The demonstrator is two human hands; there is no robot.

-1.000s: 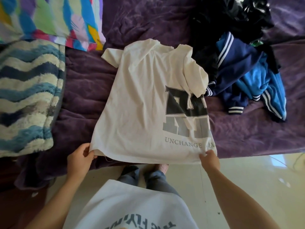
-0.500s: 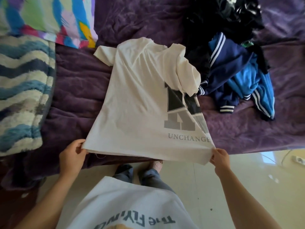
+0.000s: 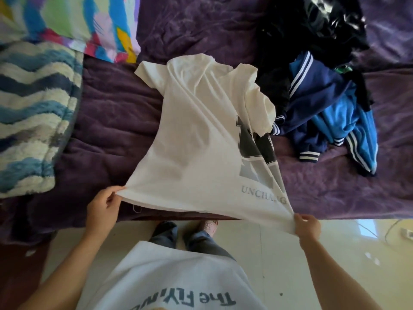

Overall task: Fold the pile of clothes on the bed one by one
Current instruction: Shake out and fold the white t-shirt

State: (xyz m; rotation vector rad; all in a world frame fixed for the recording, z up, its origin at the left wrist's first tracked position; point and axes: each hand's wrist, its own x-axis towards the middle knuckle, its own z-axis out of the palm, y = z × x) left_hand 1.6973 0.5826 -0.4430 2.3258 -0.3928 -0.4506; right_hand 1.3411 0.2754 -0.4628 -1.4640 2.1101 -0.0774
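Note:
A white T-shirt [image 3: 196,139] with a dark block print and grey lettering lies lengthwise on the purple bed [image 3: 111,121], collar far, hem toward me. My left hand [image 3: 104,205] pinches the hem's left corner. My right hand [image 3: 307,227] pinches the hem's right corner and holds it past the bed's edge, so the cloth is stretched and lifted near me. The right sleeve is folded over onto the shirt. A pile of clothes [image 3: 324,90] lies to the right: a navy jacket with white stripes, a bright blue garment and black pieces.
A fluffy blue-and-white wavy blanket [image 3: 33,113] lies on the left, with a multicoloured pillow [image 3: 73,25] behind it. A shiny tiled floor [image 3: 346,265] is below the bed edge, with a cable and power strip [image 3: 405,232] at far right. My feet stand at the edge.
Both hands have pulled the hem toward me and slightly up. My right hand has moved right and off the bed edge, stretching the shirt and creasing the print.

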